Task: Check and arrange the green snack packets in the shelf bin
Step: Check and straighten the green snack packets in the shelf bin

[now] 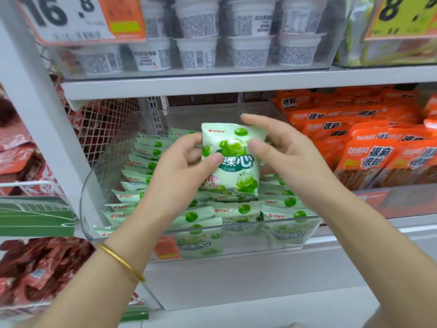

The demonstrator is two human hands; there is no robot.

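Green snack packet [230,159] upright above clear bin [260,242] | left hand [179,171] pinches left edge | right hand [283,150] grips right edge

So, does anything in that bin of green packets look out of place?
Nothing looks spilled or torn. One packet is held upright above the bin by the left hand and right hand. The other packets lie in rows, uneven at the front.

You are holding a pale green packet [230,159] that is showing darker green round fruits and white lettering. You are wearing a gold bangle [121,262]. Beside the clear bin [260,248], orange packets [369,159] are showing white labels with black characters.
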